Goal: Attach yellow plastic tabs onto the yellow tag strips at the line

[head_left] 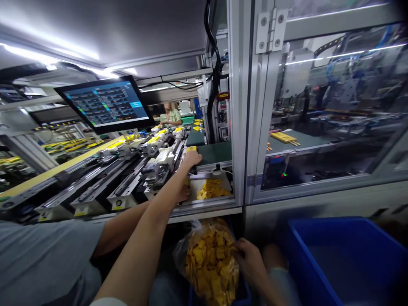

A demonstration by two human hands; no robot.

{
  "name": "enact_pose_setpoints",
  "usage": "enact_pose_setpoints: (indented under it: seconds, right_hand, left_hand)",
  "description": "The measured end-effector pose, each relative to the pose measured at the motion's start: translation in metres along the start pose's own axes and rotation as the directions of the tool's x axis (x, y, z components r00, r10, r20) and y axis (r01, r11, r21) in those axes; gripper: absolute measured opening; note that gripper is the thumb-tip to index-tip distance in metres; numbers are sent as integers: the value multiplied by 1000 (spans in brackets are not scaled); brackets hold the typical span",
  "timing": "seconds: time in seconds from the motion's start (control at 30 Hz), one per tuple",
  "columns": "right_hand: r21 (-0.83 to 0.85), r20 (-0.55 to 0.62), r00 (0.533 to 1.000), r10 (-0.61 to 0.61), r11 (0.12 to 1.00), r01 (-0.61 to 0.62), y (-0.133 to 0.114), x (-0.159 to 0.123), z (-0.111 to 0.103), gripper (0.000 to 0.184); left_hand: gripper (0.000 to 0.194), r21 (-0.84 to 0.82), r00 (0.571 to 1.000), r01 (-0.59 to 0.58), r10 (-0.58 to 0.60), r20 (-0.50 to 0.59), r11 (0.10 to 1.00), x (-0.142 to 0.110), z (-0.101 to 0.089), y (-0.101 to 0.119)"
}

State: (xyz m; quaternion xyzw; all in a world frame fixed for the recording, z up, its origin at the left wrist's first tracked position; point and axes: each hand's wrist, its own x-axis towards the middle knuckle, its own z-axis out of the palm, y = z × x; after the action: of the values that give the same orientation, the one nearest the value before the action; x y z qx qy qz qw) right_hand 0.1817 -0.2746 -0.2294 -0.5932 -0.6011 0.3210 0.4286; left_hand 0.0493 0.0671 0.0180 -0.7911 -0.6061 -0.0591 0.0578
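Note:
My left hand (192,158) reaches forward to the inner edge of the green conveyor belt (215,153), its fingers closed on a small yellow block (191,148). Low on the right, my right hand (251,261) pinches a small yellow piece (235,248) at the side of a clear plastic bag (212,263). Many flat yellow pieces with dark edges fill that bag. Below my left hand, a co-worker's hand (184,193) rests at a tray (194,187) with a heap of yellow pieces (212,189); its fingers are partly hidden by my forearm.
A row of rails with white fixtures (164,156) runs along the left, under a tilted monitor (106,104). A co-worker's grey sleeve (47,259) is close on my left. An aluminium post (239,106) and glazed machine door stand right, above a blue bin (309,263).

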Motion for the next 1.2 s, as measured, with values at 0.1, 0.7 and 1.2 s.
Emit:
enact_pose_setpoints:
  seconds: [0.1, 0.7, 1.2]
  right_hand:
    - [64, -52, 998, 28, 998, -24, 2, -2, -25, 24]
    - [138, -411, 870, 273, 962, -236, 23, -15, -72, 50]
    - [176, -70, 903, 424, 896, -407, 49, -67, -66, 33]
  left_hand:
    - [61, 11, 999, -34, 34, -5, 999, -15, 8, 18]
    - [21, -754, 960, -266, 238, -149, 601, -227, 45, 31]
    - [69, -635, 499, 771, 574, 649, 47, -408, 271, 128]
